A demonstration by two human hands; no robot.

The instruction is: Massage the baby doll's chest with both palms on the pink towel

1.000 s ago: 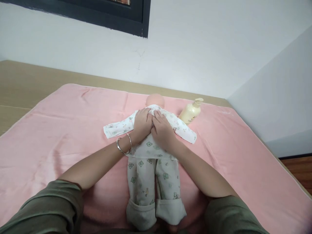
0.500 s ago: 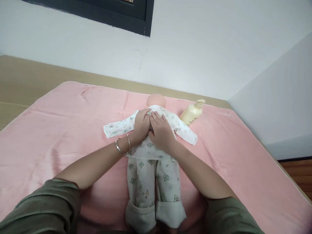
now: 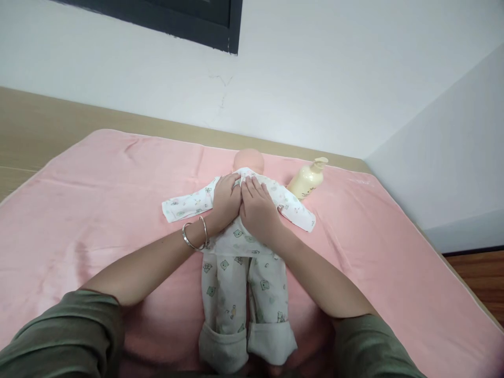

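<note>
A baby doll (image 3: 246,239) in white printed pyjamas lies face down, its bald head (image 3: 249,160) pointing away from me and its sleeves spread out. Both my palms rest on its upper back. My left hand (image 3: 227,198) lies flat there, with two silver bangles (image 3: 196,234) around the wrist. Beside it, touching at the thumb side, my right hand (image 3: 259,210) is laid flat with fingers stretched toward the doll's neck. Neither hand grips anything. The trouser legs, with turned-up cuffs (image 3: 271,341), extend toward me.
A pink blanket (image 3: 129,178) covers most of the wooden surface (image 3: 43,113) beneath the doll. To the right of the doll's head, a pale yellow pump bottle (image 3: 307,180) leans tilted. Behind runs a white wall (image 3: 295,79) with a dark frame (image 3: 234,31).
The whole view has shifted slightly, so everything sits a little further left and up. Both hands stay on the doll's back, the right fingers slightly closer together.
</note>
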